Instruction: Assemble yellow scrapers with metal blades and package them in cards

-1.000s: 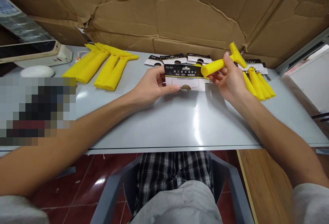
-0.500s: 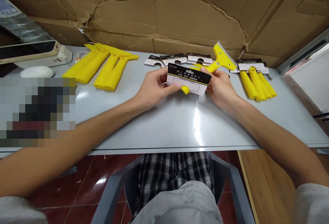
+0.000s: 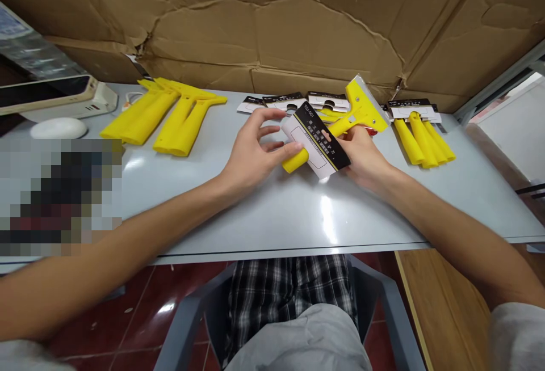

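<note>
My right hand (image 3: 364, 150) is wrapped round the handle of a yellow scraper (image 3: 361, 107), whose wide blade head points up and to the right. A black and white header card (image 3: 317, 141) sits around the handle, tilted down to the right, and the rounded handle end pokes out through it at the lower left. My left hand (image 3: 255, 147) is open at the card's left side, its fingers apart and its thumb tip touching the card by the handle end. The fingers of my right hand are partly hidden behind the card and scraper.
Several yellow scraper handles (image 3: 179, 124) lie at the left of the grey table (image 3: 255, 218). More header cards (image 3: 283, 101) lie at the back. Carded scrapers (image 3: 423, 141) rest at the right. A white mouse (image 3: 58, 128) is far left; cardboard (image 3: 298, 36) stands behind.
The card has turned clockwise from nearly level to a steep tilt, and more of the handle end shows. My left fingers have spread and loosened from the card.
</note>
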Demonstrator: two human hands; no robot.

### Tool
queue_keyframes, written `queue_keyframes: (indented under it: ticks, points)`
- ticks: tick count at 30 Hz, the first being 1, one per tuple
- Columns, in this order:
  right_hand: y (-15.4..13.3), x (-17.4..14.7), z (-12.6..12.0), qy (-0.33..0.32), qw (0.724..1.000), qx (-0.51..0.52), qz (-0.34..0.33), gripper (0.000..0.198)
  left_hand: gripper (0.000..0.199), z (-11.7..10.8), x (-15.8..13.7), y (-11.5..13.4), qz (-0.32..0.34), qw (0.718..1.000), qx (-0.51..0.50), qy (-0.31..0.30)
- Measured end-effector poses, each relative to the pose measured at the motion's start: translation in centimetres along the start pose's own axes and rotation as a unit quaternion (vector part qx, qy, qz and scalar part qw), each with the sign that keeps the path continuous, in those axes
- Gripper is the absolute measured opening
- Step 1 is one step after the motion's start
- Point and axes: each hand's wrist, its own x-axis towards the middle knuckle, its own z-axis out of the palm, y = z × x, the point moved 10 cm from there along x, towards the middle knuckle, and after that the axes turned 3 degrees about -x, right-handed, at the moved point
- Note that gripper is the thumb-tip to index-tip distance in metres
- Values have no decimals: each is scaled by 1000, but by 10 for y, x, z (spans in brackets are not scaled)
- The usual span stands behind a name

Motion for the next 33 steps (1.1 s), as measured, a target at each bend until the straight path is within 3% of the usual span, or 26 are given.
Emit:
queue_keyframes:
  ticks: [2, 4, 7, 13, 17, 22, 25, 33]
  points:
    - [-1, -1, -1, 5, 1000, -13, 2, 66, 66, 1, -5, -7, -78, 997, 9, -3]
    - [-2, -1, -5, 20, 1000, -20, 0, 68, 66, 16, -15, -19, -180, 981, -26, -62]
    - [-4, -1, -4, 15, 1000, -7, -15, 66, 67, 41, -28, -24, -240, 951, -133, -145]
    - [-5, -4, 4, -16, 999, -14, -33, 59, 69, 55, -31, -23, -218, 934, -204, -194]
    - [-11, -3, 1, -2, 1000, 16, -18, 60, 69, 44, -22, -23, -195, 943, -233, -134]
    - [0, -4, 14, -89, 995, 27, 37, 70, 70, 25, -11, -19, -140, 962, -226, -57]
    - [2, -2, 8, -62, 998, 19, 13, 70, 59, 25, -11, -18, -133, 964, -221, -61]
    - [-1, 2, 2, 0, 998, 68, -6, 59, 41, 35, -17, -30, -206, 952, -200, -109]
